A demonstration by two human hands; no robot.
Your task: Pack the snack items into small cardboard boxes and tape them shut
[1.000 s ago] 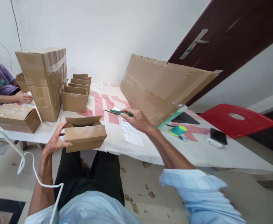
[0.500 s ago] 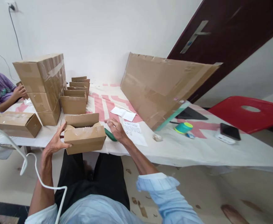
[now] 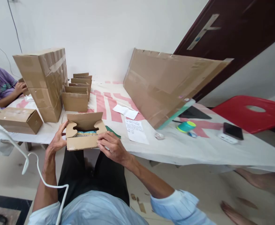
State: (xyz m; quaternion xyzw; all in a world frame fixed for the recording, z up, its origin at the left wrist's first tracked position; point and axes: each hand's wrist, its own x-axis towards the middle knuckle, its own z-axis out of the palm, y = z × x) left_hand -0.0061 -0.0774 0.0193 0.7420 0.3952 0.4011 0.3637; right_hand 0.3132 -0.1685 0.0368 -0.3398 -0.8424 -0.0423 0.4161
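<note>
In front of me at the table's near edge is a small cardboard box (image 3: 82, 145), its front flap lowered and its back flap raised. Something blue and clear (image 3: 87, 133) shows inside. My left hand (image 3: 58, 139) grips the box's left side, thumb at the front. With bent fingers, my right hand (image 3: 112, 147) holds the front flap at its right corner. Just behind that hand lies a dark green object (image 3: 114, 131), partly hidden by it and the box.
A taped box stack (image 3: 48, 84) and a closed box (image 3: 20, 118) stand left, with several open boxes (image 3: 75, 101) behind. Papers (image 3: 136, 129), a teal tape roll (image 3: 186, 126), a leaning cardboard sheet (image 3: 165, 84) and a phone (image 3: 232, 130) lie rightward. Another person (image 3: 3, 84) sits far left.
My right hand has moved left from beside the box onto its front flap. The flap has come down towards me, showing the contents. My left hand stays on the box.
</note>
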